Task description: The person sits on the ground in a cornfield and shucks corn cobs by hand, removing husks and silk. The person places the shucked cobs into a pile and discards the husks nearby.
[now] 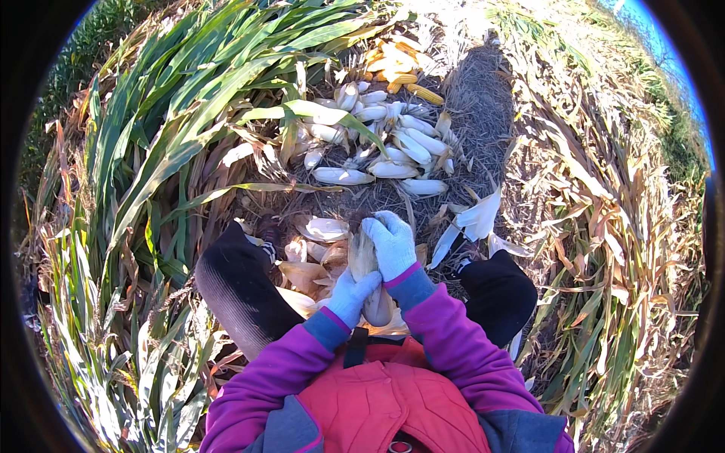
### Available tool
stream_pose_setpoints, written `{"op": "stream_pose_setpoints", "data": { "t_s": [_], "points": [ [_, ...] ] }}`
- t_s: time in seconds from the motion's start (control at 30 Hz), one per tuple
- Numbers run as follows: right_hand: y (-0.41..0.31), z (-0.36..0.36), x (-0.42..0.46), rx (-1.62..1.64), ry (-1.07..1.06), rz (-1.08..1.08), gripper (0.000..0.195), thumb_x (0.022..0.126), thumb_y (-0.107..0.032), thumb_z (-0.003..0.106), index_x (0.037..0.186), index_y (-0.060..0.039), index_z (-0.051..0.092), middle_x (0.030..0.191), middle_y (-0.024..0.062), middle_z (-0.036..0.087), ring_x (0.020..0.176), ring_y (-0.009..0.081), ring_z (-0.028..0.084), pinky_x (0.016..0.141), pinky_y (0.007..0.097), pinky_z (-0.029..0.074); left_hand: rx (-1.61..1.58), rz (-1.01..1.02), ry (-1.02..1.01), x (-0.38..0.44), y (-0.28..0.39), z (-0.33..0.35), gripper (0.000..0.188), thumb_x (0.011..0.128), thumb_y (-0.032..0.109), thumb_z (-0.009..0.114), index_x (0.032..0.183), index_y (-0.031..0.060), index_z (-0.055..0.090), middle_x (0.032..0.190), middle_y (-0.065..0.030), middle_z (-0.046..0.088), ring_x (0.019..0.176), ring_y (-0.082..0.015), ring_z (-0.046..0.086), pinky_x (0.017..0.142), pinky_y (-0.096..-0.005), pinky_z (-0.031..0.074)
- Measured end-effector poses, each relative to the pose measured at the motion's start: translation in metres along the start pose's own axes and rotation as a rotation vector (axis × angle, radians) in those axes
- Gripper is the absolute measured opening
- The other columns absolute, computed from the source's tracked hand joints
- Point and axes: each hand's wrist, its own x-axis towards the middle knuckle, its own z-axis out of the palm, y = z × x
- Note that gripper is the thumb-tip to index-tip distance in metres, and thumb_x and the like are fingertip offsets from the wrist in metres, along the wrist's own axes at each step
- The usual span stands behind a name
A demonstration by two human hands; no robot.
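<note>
Both hands wear pale knit gloves and hold one ear of corn (362,257) still wrapped in its husk, its dark silk pointing away from me. My left hand (354,291) grips the lower part of the ear. Around the silk end, the fingers of my right hand (392,240) are closed at the tip. Loose peeled husks (306,274) lie on the ground between my legs, just left of the ear. Beyond my hands is a heap of corn ears in pale husks (410,144).
Bare yellow corn cobs (399,62) are piled behind the husked heap. Green and drying corn stalks (187,113) lie thickly along the left, with dry stalks (600,187) on the right. A torn white husk (478,218) rests near my right knee (498,294). My left knee (235,272) is bent outward.
</note>
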Motion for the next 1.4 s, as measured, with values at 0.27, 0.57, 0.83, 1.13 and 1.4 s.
{"op": "stream_pose_setpoints", "data": {
  "t_s": [0.27, 0.57, 0.83, 1.13, 1.4],
  "points": [
    [0.015, 0.002, 0.001, 0.465, 0.148, 0.158, 0.014, 0.097, -0.017, 0.058, 0.092, -0.0048, 0.064, 0.081, -0.0019, 0.057, 0.072, 0.0071, 0.051, 0.065, 0.0260, 0.042, -0.584, -0.156, 0.117, 0.011, -0.017, -0.010, 0.050, 0.099, 0.028, 0.059, 0.140, 0.0019, 0.046, 0.128, -0.0104, 0.061, 0.115, -0.0199, 0.060, 0.098, -0.0348, 0.049],
    [0.024, 0.020, 0.011, 0.447, 0.286, 0.121, 0.021, 0.098, -0.022, 0.061, 0.084, -0.0066, 0.061, 0.077, -0.0035, 0.055, 0.071, 0.0051, 0.047, 0.061, 0.0247, 0.038, 0.123, 0.177, 0.348, 0.032, 0.019, 0.001, 0.053, 0.088, 0.019, 0.074, 0.131, -0.0027, 0.052, 0.117, -0.0113, 0.065, 0.101, -0.0184, 0.065, 0.086, -0.0302, 0.054],
    [-0.032, -0.004, -0.013, 0.418, -0.031, 0.164, 0.017, 0.097, -0.017, 0.062, 0.084, -0.0060, 0.064, 0.076, -0.0027, 0.058, 0.067, 0.0037, 0.051, 0.059, 0.0222, 0.041, -0.566, 0.028, 0.315, 0.077, 0.062, -0.045, 0.038, 0.098, 0.045, 0.057, 0.107, 0.0091, 0.054, 0.092, -0.0098, 0.059, 0.081, -0.0279, 0.061, 0.075, -0.0436, 0.057],
    [0.015, -0.068, -0.045, -0.012, -0.267, 0.315, 0.022, 0.090, -0.024, 0.069, 0.092, -0.0015, 0.067, 0.078, 0.0030, 0.065, 0.071, 0.0079, 0.059, 0.062, 0.0261, 0.047, -0.418, 0.295, 0.508, 0.103, 0.141, -0.078, 0.040, 0.098, 0.048, 0.057, 0.106, 0.0093, 0.052, 0.089, -0.0090, 0.057, 0.079, -0.0269, 0.060, 0.076, -0.0446, 0.057],
    [0.023, -0.068, -0.001, -0.446, -0.303, 0.112, 0.062, 0.083, -0.043, 0.073, 0.126, 0.0005, 0.060, 0.109, 0.0176, 0.069, 0.099, 0.0264, 0.068, 0.089, 0.0366, 0.052, -0.306, 0.235, 0.246, 0.106, 0.100, -0.108, 0.046, 0.098, 0.048, 0.054, 0.109, 0.0035, 0.057, 0.097, -0.0153, 0.064, 0.084, -0.0303, 0.065, 0.080, -0.0487, 0.057]
  ]
}}
